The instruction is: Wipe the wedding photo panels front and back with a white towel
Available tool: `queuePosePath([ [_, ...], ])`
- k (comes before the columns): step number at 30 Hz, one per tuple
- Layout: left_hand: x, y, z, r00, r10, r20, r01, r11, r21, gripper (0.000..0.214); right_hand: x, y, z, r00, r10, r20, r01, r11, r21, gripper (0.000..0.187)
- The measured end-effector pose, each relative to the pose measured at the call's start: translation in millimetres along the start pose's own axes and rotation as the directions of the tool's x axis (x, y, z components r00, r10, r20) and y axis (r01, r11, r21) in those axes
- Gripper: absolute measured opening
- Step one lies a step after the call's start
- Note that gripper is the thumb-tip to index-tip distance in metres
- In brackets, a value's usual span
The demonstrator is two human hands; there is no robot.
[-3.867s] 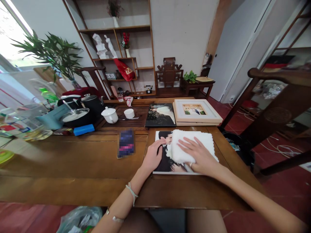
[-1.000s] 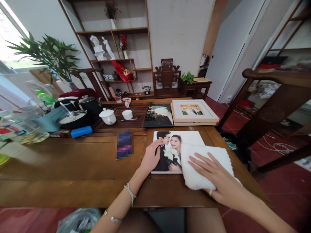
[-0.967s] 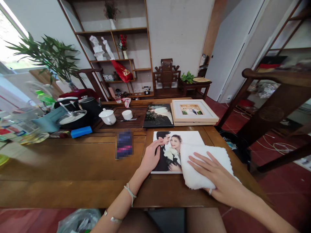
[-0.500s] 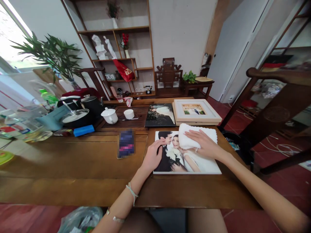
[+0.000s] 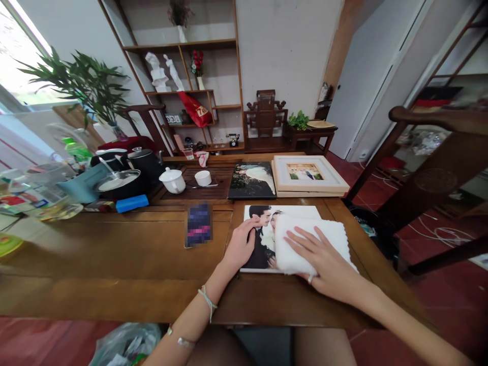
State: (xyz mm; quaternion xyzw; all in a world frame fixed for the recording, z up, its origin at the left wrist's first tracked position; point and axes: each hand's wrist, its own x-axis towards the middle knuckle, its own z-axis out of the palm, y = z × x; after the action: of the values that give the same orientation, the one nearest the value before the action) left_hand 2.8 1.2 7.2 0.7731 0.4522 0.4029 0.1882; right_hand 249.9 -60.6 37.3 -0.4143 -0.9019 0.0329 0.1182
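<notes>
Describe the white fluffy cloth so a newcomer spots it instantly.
On the brown wooden table, find the nearest rectangular white-edged portrait panel. Over its right side, beneath the right hand, lies the white fluffy cloth, its edge scalloped, the panel's straight.

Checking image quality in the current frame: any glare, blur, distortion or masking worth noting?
Head view: the window is blown out nearly white; head view: wide-angle distortion, with the shelf and door leaning outward; head view: a pixelated patch hides most of the object left of the left hand; head view: no strong motion blur on the right hand.
</notes>
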Motion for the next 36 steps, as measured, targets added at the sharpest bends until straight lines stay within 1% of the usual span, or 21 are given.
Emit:
queuePosePath([
  [3, 0, 1, -0.8, 1.0, 0.005, -0.002, -0.005, 1.0, -0.01, 0.033, -10, -15, -1, 0.999, -0.039, 0.036, 0.039, 0.999, 0.024, 0.08],
  [6, 0, 1, -1.0, 1.0, 0.015, -0.005, -0.015, 1.0, -0.02, 0.033, -12, -19, -4, 0.997, -0.057, 0.059, 0.054, 0.998, 0.044, 0.081],
  [10, 0, 1, -0.9, 1.0, 0.019, -0.011, -0.02, 1.0, -0.023, 0.033, -2, -9, -5, 0.997, -0.05, 0.065, 0.046, 0.996, 0.07, 0.08],
  [16, 0, 1, -0.7, 1.0, 0.016, -0.011, -0.016, 1.0, -0.012, 0.034, 27, 14, -1, 0.999, 0.005, 0.036, -0.008, 0.997, 0.076, 0.075],
  [22, 0, 0, -0.3, 1.0, 0.024, -0.015, -0.024, 1.0, -0.009, 0.034, 50, 29, 4, 0.999, 0.043, 0.008, -0.043, 0.997, 0.064, 0.067],
  [30, 0, 0, -0.2, 1.0, 0.021, -0.02, -0.021, 1.0, -0.016, 0.032, 69, 45, 7, 0.999, 0.046, -0.012, -0.045, 0.996, 0.073, 0.063],
  [36, 0, 1, -0.5, 1.0, 0.017, -0.019, -0.017, 1.0, -0.017, 0.033, 79, 45, 7, 0.997, 0.082, -0.008, -0.082, 0.995, 0.061, 0.061],
])
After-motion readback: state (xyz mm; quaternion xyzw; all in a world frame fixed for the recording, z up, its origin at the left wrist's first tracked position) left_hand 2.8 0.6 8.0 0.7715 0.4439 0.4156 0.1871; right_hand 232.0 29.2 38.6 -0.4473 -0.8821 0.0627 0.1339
